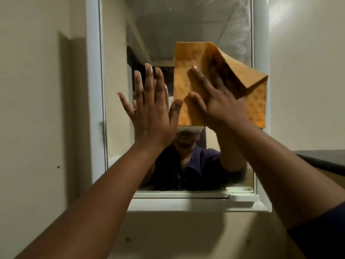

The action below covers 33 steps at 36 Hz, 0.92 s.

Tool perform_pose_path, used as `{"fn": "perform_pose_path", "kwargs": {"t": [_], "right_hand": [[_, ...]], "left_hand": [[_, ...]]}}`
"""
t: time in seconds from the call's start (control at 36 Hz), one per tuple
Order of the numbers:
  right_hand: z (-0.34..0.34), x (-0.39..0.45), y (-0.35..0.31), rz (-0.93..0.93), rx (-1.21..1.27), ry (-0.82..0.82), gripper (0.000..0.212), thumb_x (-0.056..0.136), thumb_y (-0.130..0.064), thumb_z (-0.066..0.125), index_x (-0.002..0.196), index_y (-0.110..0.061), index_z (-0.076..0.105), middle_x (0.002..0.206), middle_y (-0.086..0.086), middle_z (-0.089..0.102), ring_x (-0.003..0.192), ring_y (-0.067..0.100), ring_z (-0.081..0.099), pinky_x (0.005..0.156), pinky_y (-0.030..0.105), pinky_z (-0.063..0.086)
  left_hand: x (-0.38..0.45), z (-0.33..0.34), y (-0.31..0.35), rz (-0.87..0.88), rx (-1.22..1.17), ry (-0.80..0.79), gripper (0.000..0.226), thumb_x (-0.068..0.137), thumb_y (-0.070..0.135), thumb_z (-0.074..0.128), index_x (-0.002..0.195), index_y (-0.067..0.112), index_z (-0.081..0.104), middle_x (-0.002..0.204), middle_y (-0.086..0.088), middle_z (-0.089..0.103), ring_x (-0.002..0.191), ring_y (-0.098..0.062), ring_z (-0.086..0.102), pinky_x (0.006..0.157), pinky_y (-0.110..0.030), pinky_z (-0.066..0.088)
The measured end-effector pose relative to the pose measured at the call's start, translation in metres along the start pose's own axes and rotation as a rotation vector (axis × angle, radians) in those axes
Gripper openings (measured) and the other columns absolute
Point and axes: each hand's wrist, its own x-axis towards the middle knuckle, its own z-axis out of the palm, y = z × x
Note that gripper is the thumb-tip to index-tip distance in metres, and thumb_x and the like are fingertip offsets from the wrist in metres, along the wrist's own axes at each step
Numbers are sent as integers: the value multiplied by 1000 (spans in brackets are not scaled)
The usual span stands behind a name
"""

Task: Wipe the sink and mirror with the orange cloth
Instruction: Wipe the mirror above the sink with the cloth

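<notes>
Worn on the head, facing forward and slightly up at a mirror [186,30] from close range, both forearms reaching in from below. Wide-angle, edges bowed. Shelf [197,204] under the mirror low in frame; perhaps a counter edge [324,157] at right.

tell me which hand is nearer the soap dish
Right. The right hand presses the cloth on the mirror above the soap dish; the left hand is farther off, up and to its left.

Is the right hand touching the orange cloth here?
Touching. The head view shows the right hand spread flat on the orange cloth, pressing it to the mirror; fingers overlap the fabric with no gap.
</notes>
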Motion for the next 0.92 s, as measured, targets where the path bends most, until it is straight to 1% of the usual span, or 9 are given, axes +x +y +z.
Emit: {"fn": "perform_pose_path", "kwargs": {"t": [0.11,0.22,0.28,0.39,0.5,0.64,0.69,0.78,0.92], "right_hand": [[-4,-5,8,114,73,69,61,93,-62,22,144,-47,-7,158,-3,-13,144,26,-10,113,49,6],[2,-22,9,151,138,103,59,94,-60,23,144,-48,-5,158,-2,-13,144,24,-11,113,44,0],[7,-34,7,131,130,84,60,92,-62,20,143,-49,-8,158,-1,-13,144,26,-7,113,46,7],[10,-38,-1,157,113,22,60,93,-61,18,140,-50,-17,157,-4,-15,144,31,8,102,49,34],[13,-14,-12,23,62,41,62,89,-66,13,142,-48,-13,158,-1,-12,144,28,-7,113,50,8],[-4,22,-33,-60,-21,-9,64,94,-58,24,146,-41,-10,159,2,-3,144,26,9,110,49,20],[-8,32,-37,-96,-58,26,69,93,-59,30,147,-38,-8,159,2,-2,145,26,6,110,49,19],[-11,46,-31,-145,-123,114,67,90,-64,23,148,-39,1,159,3,3,144,30,4,110,47,17],[-25,65,-6,1,-25,58,60,94,-61,19,145,-45,-9,159,-1,-5,145,28,6,111,54,14]], "left_hand": [[11,2,7,25,2,-29,85,81,65,-13,148,17,4,158,-7,3,145,-27,-2,108,-56,-11],[14,3,9,47,9,-51,87,79,67,-14,148,16,1,158,-7,1,145,-27,-2,108,-58,-10],[13,5,7,60,7,-59,85,80,67,-10,148,16,1,157,-8,2,145,-27,-2,108,-58,-10],[18,5,3,75,26,-66,86,79,69,-12,147,17,-1,157,-8,2,145,-28,-2,108,-59,-9],[29,6,5,62,39,-41,85,80,70,-4,148,19,-2,158,-5,-1,145,-26,-5,109,-58,-10],[41,7,6,30,19,16,76,87,63,11,148,20,-1,158,-4,-2,145,-25,-5,109,-56,-11],[46,8,6,21,18,26,75,88,61,15,148,19,-1,158,-4,-3,145,-25,-7,109,-56,-12],[54,8,4,13,25,36,74,89,59,16,148,18,-2,158,-4,-4,145,-25,-8,109,-57,-12],[67,3,2,9,9,49,78,87,61,12,148,16,-5,158,-4,-6,145,-24,-10,109,-56,-13]]}}
